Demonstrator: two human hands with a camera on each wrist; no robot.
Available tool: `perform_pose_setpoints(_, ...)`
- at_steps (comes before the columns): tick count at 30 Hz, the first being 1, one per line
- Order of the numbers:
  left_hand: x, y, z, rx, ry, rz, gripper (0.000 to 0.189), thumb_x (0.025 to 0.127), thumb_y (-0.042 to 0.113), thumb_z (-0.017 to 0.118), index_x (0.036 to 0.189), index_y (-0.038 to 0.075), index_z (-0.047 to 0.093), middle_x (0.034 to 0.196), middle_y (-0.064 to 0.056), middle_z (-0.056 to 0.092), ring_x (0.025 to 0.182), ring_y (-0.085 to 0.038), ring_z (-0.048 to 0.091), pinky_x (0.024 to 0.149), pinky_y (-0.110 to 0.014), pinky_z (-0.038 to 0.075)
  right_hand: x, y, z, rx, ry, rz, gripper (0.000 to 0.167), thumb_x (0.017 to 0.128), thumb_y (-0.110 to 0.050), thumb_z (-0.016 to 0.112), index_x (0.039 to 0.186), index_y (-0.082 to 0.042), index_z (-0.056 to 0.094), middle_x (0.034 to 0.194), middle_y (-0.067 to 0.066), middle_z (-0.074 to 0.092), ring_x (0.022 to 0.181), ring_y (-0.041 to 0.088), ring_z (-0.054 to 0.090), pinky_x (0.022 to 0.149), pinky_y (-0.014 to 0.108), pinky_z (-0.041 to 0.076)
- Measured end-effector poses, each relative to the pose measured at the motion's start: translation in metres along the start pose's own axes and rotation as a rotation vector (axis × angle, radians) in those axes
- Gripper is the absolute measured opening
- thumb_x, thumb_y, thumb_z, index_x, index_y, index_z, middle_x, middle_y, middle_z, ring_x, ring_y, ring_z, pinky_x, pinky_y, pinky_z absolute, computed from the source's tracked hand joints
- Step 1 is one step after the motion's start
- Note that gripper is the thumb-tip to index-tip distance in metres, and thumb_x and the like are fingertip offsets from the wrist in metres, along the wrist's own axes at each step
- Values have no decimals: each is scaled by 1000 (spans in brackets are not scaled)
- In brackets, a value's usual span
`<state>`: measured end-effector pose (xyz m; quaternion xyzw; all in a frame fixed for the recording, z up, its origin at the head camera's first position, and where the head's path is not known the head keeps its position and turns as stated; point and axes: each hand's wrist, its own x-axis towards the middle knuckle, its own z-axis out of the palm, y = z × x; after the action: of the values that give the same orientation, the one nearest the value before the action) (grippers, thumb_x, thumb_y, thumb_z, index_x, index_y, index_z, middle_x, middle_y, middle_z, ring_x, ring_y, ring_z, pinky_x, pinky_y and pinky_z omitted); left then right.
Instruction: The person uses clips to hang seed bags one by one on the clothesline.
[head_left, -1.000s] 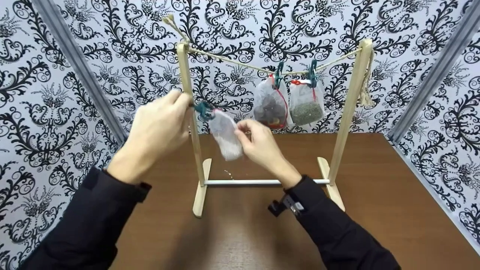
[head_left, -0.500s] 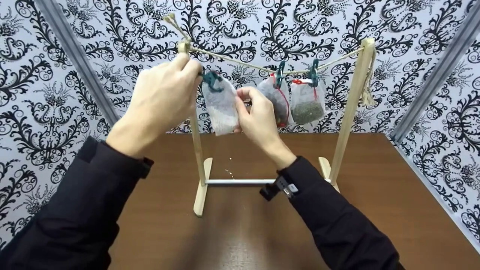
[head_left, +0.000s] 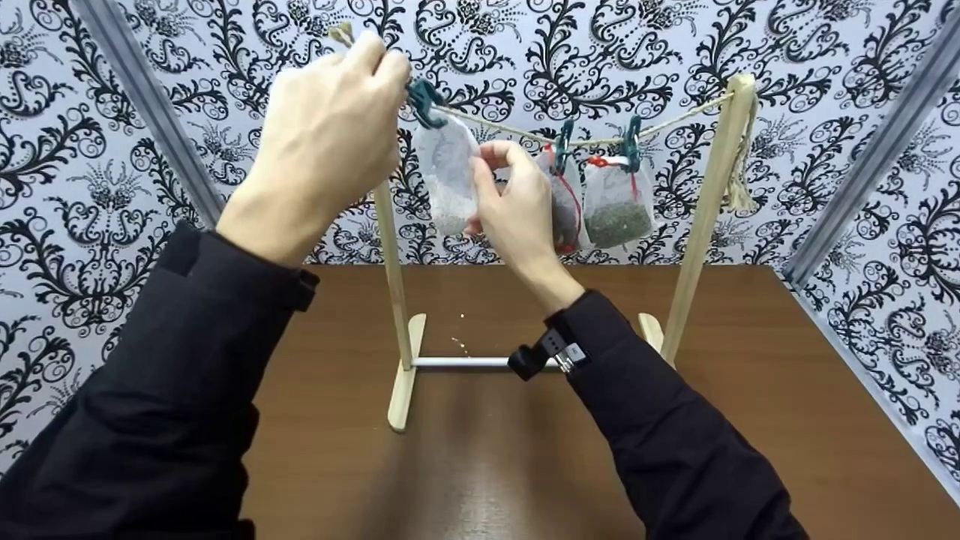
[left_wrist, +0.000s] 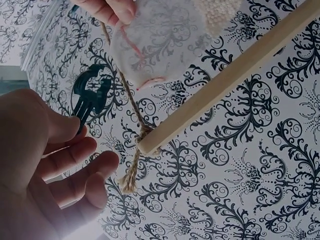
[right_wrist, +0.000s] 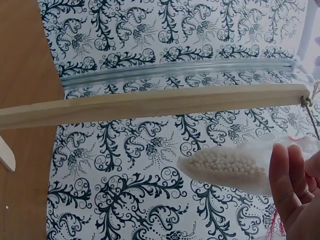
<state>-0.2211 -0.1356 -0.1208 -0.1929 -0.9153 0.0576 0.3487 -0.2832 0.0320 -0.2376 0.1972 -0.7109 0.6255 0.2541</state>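
Observation:
My left hand [head_left: 322,135] pinches a dark green clothespin [left_wrist: 91,97] between thumb and forefinger, up by the top of the left wooden post. In the left wrist view the clothespin stands apart from the bag. My right hand [head_left: 517,210] pinches the edge of a sheer white bag [head_left: 450,169] with a red drawstring. Small white beads or grains [right_wrist: 225,162] fill its bottom part. The bag is held up close to the rope [left_wrist: 131,97], near the knotted end. The clothespin's handles are hidden behind my left fingers in the head view.
To the right, two more bags hang from the rope by green clothespins: one with green dried bits [head_left: 619,221], one with dark contents [head_left: 566,210], partly behind my right hand. The wooden right post [head_left: 705,225] and white crossbar [head_left: 461,362] stand on the brown table [head_left: 480,465].
Both hands have risen, carrying the clothespin and the white bag from below the rope up to about its height. The two hanging bags stay on the rope.

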Motion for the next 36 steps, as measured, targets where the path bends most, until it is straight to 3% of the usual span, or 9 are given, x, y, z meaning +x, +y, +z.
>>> perform_pose_setpoints(7, 7, 3, 0, 76, -26, -45, 28, 96, -3, 47, 120, -2, 60, 111, -20, 57, 83, -39, 60, 61, -50, 54, 3, 1, -1, 1, 3, -27, 13, 101, -12, 62, 111, -3, 63, 103, 7, 63, 47, 22, 60, 46, 36, 55)
perform_pose_setpoints(19, 10, 8, 1, 122, -60, -59, 29, 99, 0, 47, 124, -4, 60, 113, -19, 56, 89, -40, 60, 64, -49, 55, 2, 1, 2, 13, -17, -70, 10, 101, -8, 62, 109, -2, 63, 104, 8, 60, 48, 24, 59, 45, 35, 54)
perform_pose_setpoints(27, 13, 9, 3, 136, -46, -62, 24, 102, 0, 45, 118, -5, 62, 112, -20, 58, 94, -40, 61, 67, -49, 56, 6, 1, -1, -76, -3, -129, 11, 101, -8, 61, 109, -1, 64, 106, 7, 60, 51, 19, 58, 46, 29, 53)
perform_pose_setpoints(36, 15, 9, 4, 131, -85, -79, 25, 104, 3, 44, 121, -5, 61, 115, -21, 57, 91, -42, 61, 65, -49, 54, 9, 5, -4, -182, 32, -229, 10, 99, -5, 63, 107, 1, 65, 104, 7, 63, 73, 15, 59, 58, 25, 52)
